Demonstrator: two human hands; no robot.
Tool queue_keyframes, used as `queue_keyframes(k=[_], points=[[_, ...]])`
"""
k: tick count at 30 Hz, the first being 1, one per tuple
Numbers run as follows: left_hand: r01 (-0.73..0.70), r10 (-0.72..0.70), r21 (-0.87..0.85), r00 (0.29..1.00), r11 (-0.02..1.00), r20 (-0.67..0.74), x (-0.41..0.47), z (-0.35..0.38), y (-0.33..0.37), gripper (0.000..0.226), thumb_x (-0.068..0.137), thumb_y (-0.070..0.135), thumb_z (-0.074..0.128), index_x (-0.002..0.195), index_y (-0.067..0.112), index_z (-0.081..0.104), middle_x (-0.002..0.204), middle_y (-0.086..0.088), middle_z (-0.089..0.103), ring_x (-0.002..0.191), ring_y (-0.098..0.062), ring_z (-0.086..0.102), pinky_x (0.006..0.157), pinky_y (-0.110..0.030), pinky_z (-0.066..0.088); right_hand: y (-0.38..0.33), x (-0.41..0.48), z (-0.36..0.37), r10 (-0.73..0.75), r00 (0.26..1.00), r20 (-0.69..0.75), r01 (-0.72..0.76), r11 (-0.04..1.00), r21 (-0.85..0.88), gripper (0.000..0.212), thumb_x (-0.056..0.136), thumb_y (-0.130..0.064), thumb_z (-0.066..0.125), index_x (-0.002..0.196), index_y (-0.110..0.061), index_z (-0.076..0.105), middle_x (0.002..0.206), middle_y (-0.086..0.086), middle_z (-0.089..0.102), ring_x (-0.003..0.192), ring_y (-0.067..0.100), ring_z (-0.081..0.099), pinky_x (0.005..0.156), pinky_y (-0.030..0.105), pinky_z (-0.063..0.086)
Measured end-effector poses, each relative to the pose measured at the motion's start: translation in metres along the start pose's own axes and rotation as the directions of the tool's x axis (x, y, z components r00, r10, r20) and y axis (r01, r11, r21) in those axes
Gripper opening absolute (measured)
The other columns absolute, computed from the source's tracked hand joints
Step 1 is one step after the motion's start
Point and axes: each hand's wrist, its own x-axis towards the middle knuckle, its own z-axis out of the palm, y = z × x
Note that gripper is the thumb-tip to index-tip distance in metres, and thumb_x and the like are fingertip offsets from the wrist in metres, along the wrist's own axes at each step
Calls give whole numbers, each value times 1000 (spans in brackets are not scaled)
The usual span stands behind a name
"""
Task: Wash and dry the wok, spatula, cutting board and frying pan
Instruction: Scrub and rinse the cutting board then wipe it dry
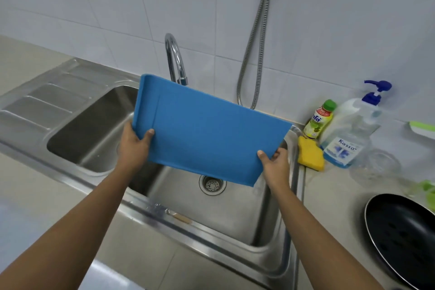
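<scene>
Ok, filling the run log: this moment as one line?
cutting board | held over sink | left hand, right hand grip opposite ends

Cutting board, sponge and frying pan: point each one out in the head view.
cutting board (207, 132), head view, middle of its blue face
sponge (310, 154), head view, top of the yellow block
frying pan (400, 240), head view, dark inner base

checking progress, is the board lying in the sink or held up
Held up. The left hand and right hand grip the board, tilted over the sink, drain showing beneath it.
</scene>
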Motion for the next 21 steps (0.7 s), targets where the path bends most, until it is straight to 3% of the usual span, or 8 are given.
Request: queue_keyframes(k=[2,4,7,11,14,21], points=[[13,-12,-40,1000,999,12,3,2,3,34,87,34,66,110,22,45,106,4,57,104,-27,59,92,-47,48,-6,1,-1,42,999,-1,-42,998,41,36,91,-15,68,120,-6,49,114,4,62,98,19,60,77,28,43],[34,-30,-102,998,994,48,4,7,3,31,92,21,66,115,17,46,112,1,56,103,-23,57,87,-40,46,-10,0,-4,60,998,-9,-59,996,62,36,91,-14,67,121,-7,49,118,4,63,98,17,60,79,30,44],[81,-71,-181,995,980,64,2,11,5,41,93,16,64,129,9,46,120,1,57,103,-18,56,87,-36,46,-25,-3,-13,-62,992,-109,59,998,-28,33,90,-20,67,119,-18,51,115,-3,63,100,16,62,83,35,51],[224,-206,-233,974,946,99,-4,17,-14,49,90,22,68,133,10,47,126,0,60,110,-23,60,96,-43,49,-54,-11,-17,-266,945,-188,252,963,-98,35,89,-23,67,119,-25,51,114,-7,60,102,13,60,83,32,51],[296,-260,-276,953,914,158,-10,17,-29,46,91,20,67,132,6,51,128,-8,62,113,-29,60,95,-43,50,-62,-18,-14,-386,906,-173,353,916,-191,39,88,-28,67,122,-27,49,115,-8,59,106,16,57,84,34,51],[278,-256,-279,960,919,111,-16,3,-30,41,92,19,66,127,8,49,125,-10,61,108,-29,61,96,-49,50,-53,-36,-11,-375,911,-171,346,921,-177,35,86,-26,69,115,-29,49,112,-6,59,102,16,58,85,43,53]])
